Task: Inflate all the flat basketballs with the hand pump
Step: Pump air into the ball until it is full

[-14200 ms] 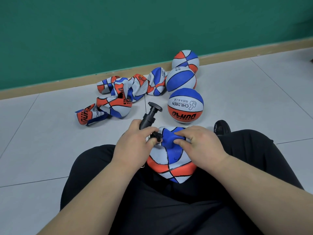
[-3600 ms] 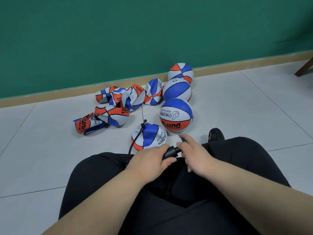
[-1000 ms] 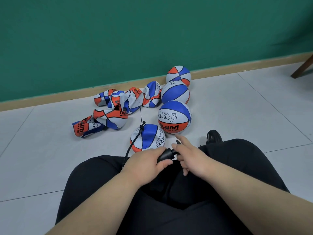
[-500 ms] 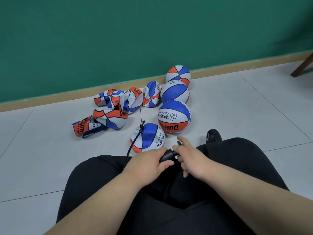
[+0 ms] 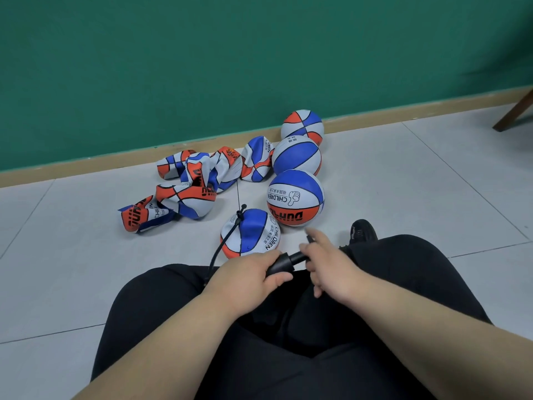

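As the stroke stands now: left hand [image 5: 248,274] clamps the barrel of the hand pump [image 5: 281,264]; right hand [image 5: 327,265] is curled over its handle end, index finger sticking out, handle mostly hidden under the palm
Rod: a short length of piston rod [image 5: 300,256] shows between the hands, much as half a second ago; mid-stroke, direction can't tell
Ball on the hose: part-filled basketball [image 5: 252,235] sits on the floor tiles [image 5: 403,183] just in front of the knees, with the hose [image 5: 215,254] running from the pump up to the needle at its top left
Change: 14 s ago this ball was a crumpled skin in the lap with the needle going in; now it is off the lap and domed, though not yet round
Meaning: needle looks seated and air is holding; my read, more strokes needed
Done: three full basketballs [image 5: 295,197] in a row behind it
Left: flat basketballs [image 5: 199,192] piled to their left, same spots as before
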